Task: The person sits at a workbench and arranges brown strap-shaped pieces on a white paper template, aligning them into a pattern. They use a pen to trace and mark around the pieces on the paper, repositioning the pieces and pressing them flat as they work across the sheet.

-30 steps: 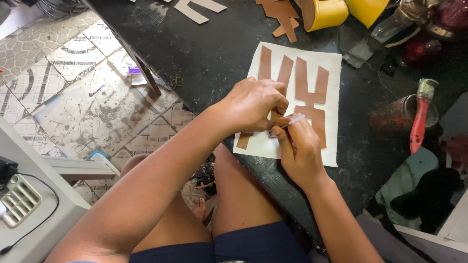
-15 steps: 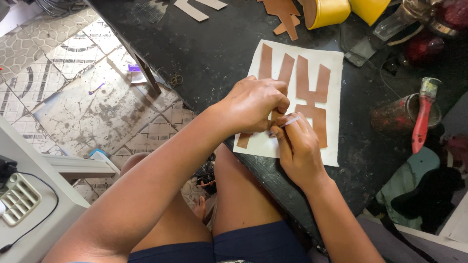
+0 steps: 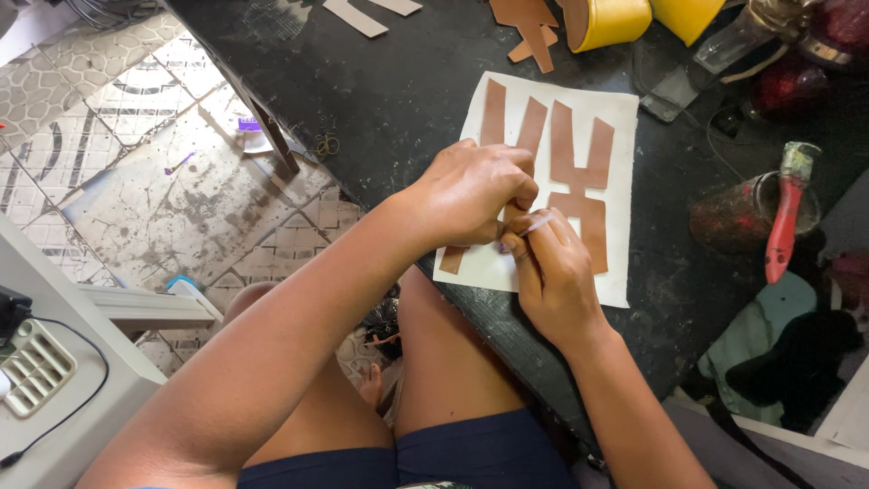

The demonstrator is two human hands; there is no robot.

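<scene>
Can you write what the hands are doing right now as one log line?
left hand: pressing brown strip | right hand: holding thin tool | white sheet on dark table

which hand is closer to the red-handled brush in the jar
Right. The right hand works on the white sheet, left of the brush; the left hand is farther left.

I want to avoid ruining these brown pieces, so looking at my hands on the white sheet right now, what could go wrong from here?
The left hand covers the spot where the right hand works a thin pale tool on a brown piece, so a slip could nick a finger or the piece. The white sheet lies loose near the dark table edge and might shift. The jar with the red-handled brush stands close and could tip.
</scene>
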